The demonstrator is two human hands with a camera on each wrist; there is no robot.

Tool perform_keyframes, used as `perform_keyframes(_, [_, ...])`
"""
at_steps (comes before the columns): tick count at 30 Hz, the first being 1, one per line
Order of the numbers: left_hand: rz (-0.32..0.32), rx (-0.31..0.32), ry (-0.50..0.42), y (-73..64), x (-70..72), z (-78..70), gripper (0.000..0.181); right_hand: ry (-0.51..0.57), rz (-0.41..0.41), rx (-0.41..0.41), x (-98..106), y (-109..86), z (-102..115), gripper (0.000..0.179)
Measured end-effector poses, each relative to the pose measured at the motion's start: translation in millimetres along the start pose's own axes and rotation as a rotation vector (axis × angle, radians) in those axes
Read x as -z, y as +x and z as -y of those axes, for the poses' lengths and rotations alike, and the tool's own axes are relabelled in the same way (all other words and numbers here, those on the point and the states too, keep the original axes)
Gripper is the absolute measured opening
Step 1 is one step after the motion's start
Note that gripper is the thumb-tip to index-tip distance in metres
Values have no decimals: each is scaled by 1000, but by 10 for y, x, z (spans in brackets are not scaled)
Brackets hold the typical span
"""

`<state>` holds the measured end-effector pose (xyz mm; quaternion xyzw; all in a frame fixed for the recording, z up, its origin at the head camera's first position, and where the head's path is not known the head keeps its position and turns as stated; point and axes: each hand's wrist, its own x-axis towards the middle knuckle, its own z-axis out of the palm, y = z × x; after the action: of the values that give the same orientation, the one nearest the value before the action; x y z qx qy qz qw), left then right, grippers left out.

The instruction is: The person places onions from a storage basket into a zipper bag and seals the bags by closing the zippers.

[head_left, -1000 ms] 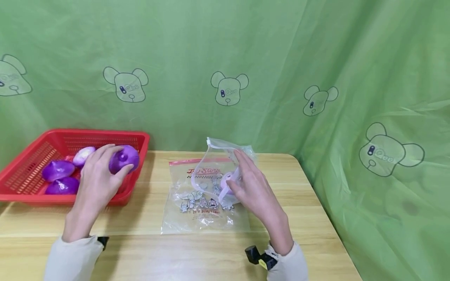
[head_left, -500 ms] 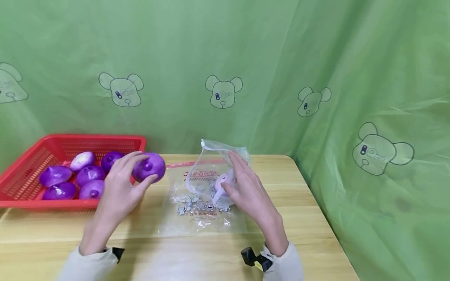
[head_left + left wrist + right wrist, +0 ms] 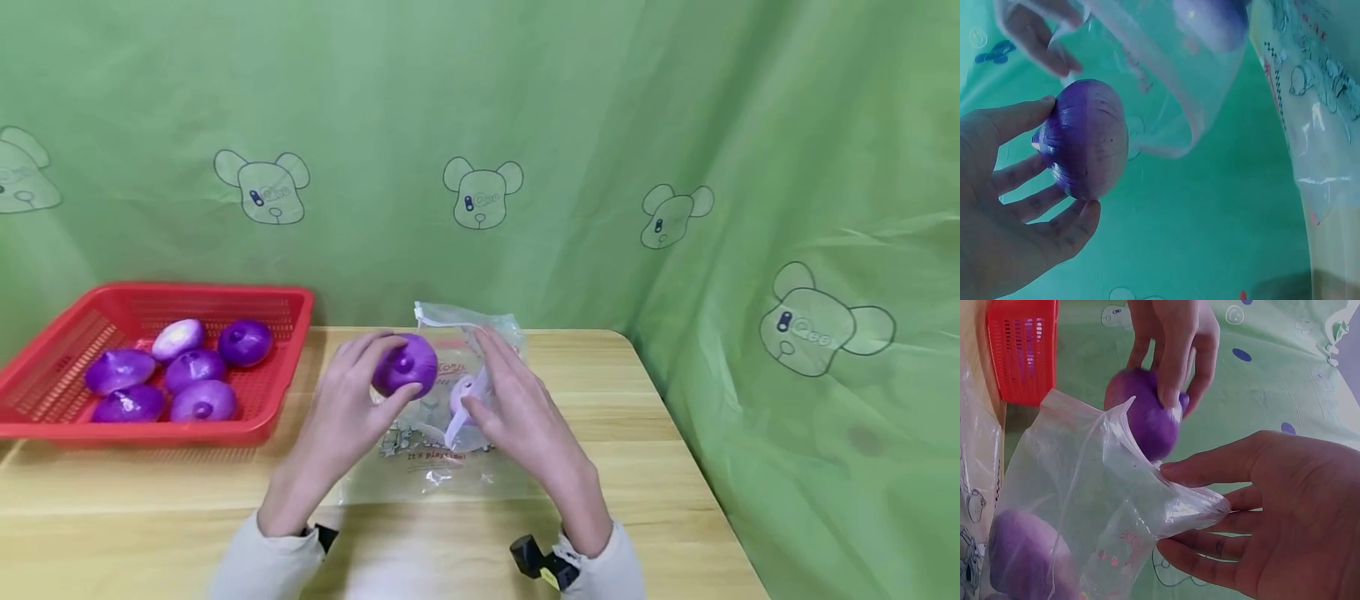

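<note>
My left hand [image 3: 341, 408] grips a purple onion [image 3: 411, 367] between thumb and fingers, close to the mouth of a clear zip bag [image 3: 480, 319]. The right hand [image 3: 528, 408] pinches that bag by its edge, and its mouth gapes toward the onion. Inside the bag lies another purple onion [image 3: 1029, 556]; a bit of purple at the lower edge of the right wrist view is cut off. In the left wrist view the held onion [image 3: 1085, 140] shows a dark and a pale side, apart from the bag's rim [image 3: 1175, 94].
At the left stands a red slotted basket [image 3: 288, 367] with several purple onions [image 3: 202, 402] and a paler one [image 3: 178, 339]. A printed clear bag [image 3: 435, 479] lies flat on the wooden table [image 3: 637, 467]. Green curtain [image 3: 360, 100] hangs behind and at the right.
My left hand has carried the onion out of the basket and rightward to the bag's mouth. The right hand keeps its hold on the bag, nearly in place.
</note>
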<state>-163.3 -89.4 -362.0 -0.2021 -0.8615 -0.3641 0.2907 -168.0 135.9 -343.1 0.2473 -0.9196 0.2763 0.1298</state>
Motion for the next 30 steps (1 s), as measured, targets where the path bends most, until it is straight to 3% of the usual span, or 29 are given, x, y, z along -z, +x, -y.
perform_keyframes(10, [0, -55, -18, -9, -120, -58, 58, -4, 25, 65, -19, -43, 161, 89])
perform_keyframes(16, [-33, -90, 52, -39, -194, -75, 53, -16, 16, 101, -30, -79, 221, 89])
perform_keyframes(25, [-66, -171, 146, -58, -244, -44, 22, 27, 24, 83, -33, -109, 255, 88])
perform_keyframes(28, [-76, -159, 169, -50, -197, -20, 20, 55, 5, 77, -19, -99, 247, 87])
perform_keyframes(30, [-79, -115, 182, -42, -135, 2, 24, 76, -21, 79, 1, -88, 229, 87])
